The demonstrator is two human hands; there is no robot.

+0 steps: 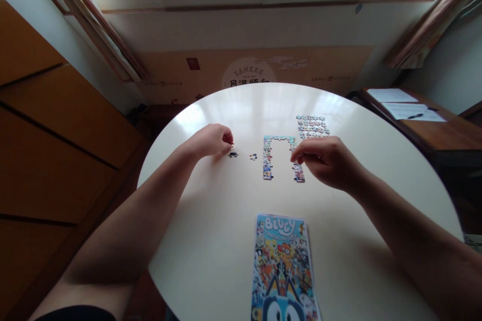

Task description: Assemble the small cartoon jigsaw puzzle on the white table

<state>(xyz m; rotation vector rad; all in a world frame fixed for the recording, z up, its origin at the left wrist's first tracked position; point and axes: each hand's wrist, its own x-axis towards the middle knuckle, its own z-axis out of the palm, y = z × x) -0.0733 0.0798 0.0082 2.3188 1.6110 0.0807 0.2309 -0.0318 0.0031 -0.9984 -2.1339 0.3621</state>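
Note:
On the white table a jigsaw puzzle border (267,158) is joined along its top and both sides, with its near side open. My left hand (213,139) is pinched at the left, and a small reddish bit of a jigsaw piece shows at its fingertips. Just below those fingers lies a dark loose piece (233,155); another loose piece (253,157) sits between it and the border. My right hand (326,160) has its fingers closed over the border's right side, covering part of it. Whatever is between those fingertips is hidden.
Rows of loose jigsaw pieces (312,125) lie behind my right hand. A colourful Bluey picture sheet (282,266) rests near me on the round table (211,251). A brown side desk (452,133) with papers (410,111) and a pen stands at the right.

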